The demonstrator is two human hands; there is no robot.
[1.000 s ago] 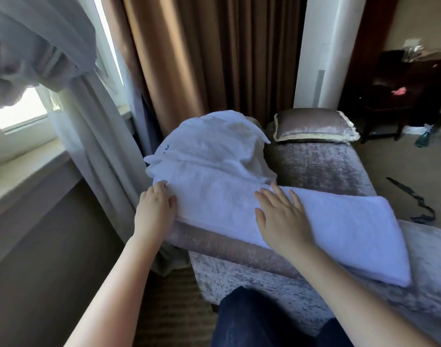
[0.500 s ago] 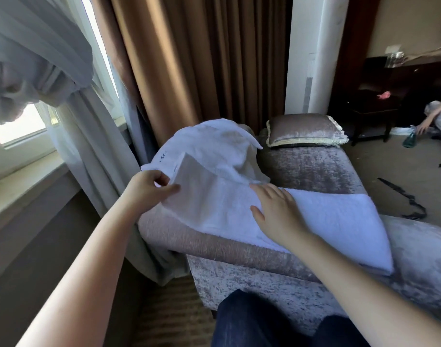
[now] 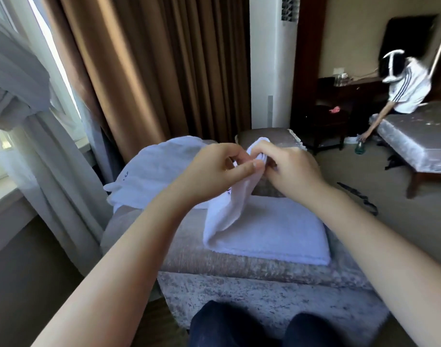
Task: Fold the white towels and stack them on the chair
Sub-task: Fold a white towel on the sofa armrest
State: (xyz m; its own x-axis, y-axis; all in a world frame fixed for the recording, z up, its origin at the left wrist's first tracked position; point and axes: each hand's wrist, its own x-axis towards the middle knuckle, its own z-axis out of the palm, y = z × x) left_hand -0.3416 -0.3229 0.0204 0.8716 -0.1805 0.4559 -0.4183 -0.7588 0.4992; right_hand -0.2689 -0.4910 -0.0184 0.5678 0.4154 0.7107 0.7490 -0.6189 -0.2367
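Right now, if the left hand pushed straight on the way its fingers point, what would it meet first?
The left hand points rightward at the right hand; beyond the towel edge both pinch, it would probably meet that hand almost at once.

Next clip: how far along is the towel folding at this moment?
Done: no folded stack shows on the grey velvet chair. In hand: left hand and right hand pinch the raised end of a long white terry towel, mid-fold. Left: the crumpled white towel behind it.
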